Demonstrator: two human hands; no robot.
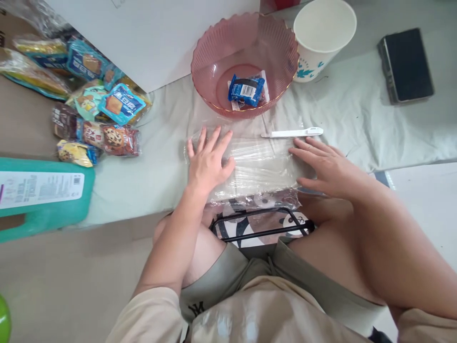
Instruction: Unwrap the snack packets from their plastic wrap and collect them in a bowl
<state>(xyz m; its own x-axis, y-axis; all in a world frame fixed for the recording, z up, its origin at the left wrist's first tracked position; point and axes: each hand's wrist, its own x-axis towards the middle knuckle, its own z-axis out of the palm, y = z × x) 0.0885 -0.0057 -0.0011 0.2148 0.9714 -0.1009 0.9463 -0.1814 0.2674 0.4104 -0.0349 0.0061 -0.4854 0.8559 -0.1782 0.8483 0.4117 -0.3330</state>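
A clear plastic bag [260, 164] lies flat and creased at the front edge of the cloth-covered table, its near end hanging over the edge. Resting on its left part is my left hand [209, 159], fingers spread. My right hand [323, 164] is at the bag's right side, palm down with fingers stretched out and holding nothing. Just beyond its fingertips lies a slim white utility knife [294, 133]. Behind the bag stands a pink ribbed glass bowl [209, 57] with a blue snack packet [246, 90] and another wrapper inside.
Several wrapped snacks [121, 102] are piled at the left, near a teal jug [46, 190]. A white box [153, 33] stands behind them. Right of the bowl are a paper cup [323, 28] and a black rectangular device [407, 66]. A black metal frame [264, 233] is below the table edge.
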